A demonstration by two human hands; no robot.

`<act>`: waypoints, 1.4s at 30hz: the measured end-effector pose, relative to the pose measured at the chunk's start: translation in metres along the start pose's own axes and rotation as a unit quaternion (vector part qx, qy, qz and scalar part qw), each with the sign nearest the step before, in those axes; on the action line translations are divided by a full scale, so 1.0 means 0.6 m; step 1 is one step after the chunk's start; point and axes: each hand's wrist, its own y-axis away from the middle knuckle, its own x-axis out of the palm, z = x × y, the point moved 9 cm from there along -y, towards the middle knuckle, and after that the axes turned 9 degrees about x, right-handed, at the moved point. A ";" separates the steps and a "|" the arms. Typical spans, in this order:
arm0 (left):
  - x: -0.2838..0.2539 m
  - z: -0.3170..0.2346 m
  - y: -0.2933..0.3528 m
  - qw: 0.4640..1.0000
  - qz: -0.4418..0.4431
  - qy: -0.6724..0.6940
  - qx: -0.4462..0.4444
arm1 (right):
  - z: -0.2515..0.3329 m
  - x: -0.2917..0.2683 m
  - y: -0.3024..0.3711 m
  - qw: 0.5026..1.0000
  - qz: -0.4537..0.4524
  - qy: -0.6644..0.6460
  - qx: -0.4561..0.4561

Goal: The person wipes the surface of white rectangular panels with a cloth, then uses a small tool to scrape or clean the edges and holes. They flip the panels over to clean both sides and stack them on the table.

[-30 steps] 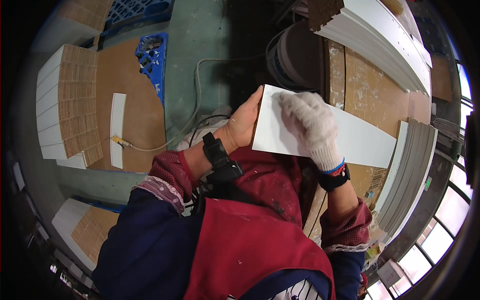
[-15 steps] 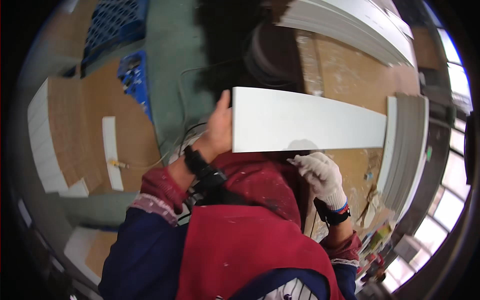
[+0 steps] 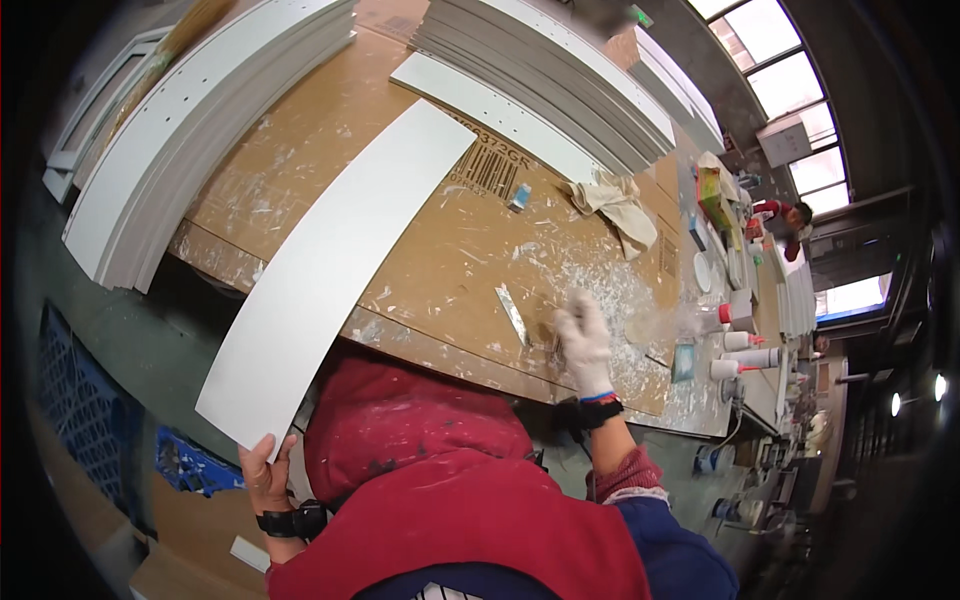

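Note:
My bare left hand (image 3: 266, 475) grips the near end of a long white board (image 3: 325, 265). The board slants away from me, and its far end lies over the cardboard-covered table (image 3: 440, 275). My right hand (image 3: 584, 345), in a white knitted glove, is over the table near a patch of white flakes. Motion smears its fingers, so I cannot make out whether they hold anything. Just left of that glove lies a thin, flat metal strip (image 3: 512, 315) with white smears.
Stacked white boards (image 3: 540, 75) stand at the back, with another stack (image 3: 190, 130) at the left. A crumpled cloth (image 3: 620, 210) and a small blue piece (image 3: 520, 197) lie on the table. White bottles (image 3: 735, 341) stand at the right. Blue plastic pallets (image 3: 90, 400) are lower left.
My view has turned toward the table. The board has swung from crosswise to slanting away over the table, still in my left hand. My right hand has moved from beneath the board to the table.

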 end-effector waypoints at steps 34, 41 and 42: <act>0.061 -0.028 0.003 0.996 0.051 0.069 0.019 | 0.485 0.373 0.240 0.637 0.270 0.296 -0.659; 0.071 -0.044 0.013 0.996 0.072 0.049 0.028 | 0.495 0.378 0.230 0.643 0.295 0.327 -0.627; 0.070 -0.043 0.013 0.996 0.075 0.044 0.032 | 0.491 0.371 0.221 0.663 0.300 0.304 -0.614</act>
